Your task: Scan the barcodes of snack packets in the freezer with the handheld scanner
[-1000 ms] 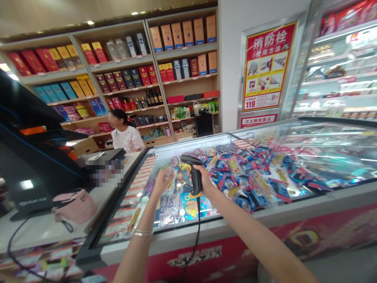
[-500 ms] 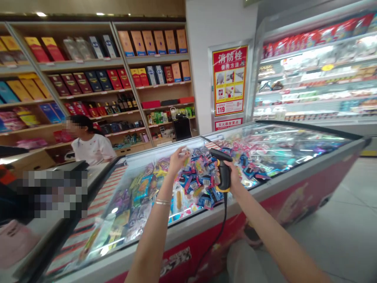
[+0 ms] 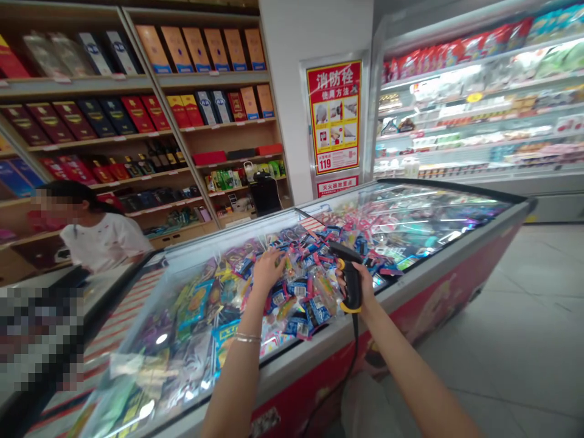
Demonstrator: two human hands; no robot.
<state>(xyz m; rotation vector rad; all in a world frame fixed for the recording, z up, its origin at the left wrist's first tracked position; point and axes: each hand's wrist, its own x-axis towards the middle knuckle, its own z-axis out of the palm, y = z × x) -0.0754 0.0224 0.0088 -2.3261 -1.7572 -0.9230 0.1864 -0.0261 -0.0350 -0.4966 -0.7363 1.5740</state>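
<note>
Gripped in the right hand (image 3: pixel 365 285) is a black, yellow-trimmed corded scanner (image 3: pixel 351 287); left hand (image 3: pixel 267 267) over glossy packets (image 3: pixel 298 288) at left, hold indiscernible.

scanner (image 3: pixel 352 287): black-yellow, corded, near-upright, in right hand (image 3: pixel 365 286) | packets (image 3: pixel 297 288): blue-pink, heaped, overlapping, inside freezer (image 3: pixel 296 358)

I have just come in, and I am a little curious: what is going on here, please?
A person stands at a glass-topped case filled with wrapped packets. Their right hand grips a black and yellow scanner, its cord hanging down. Their left hand is among the packets; whether its fingers hold one is unclear. Another person in a white top is off to the left.
</note>
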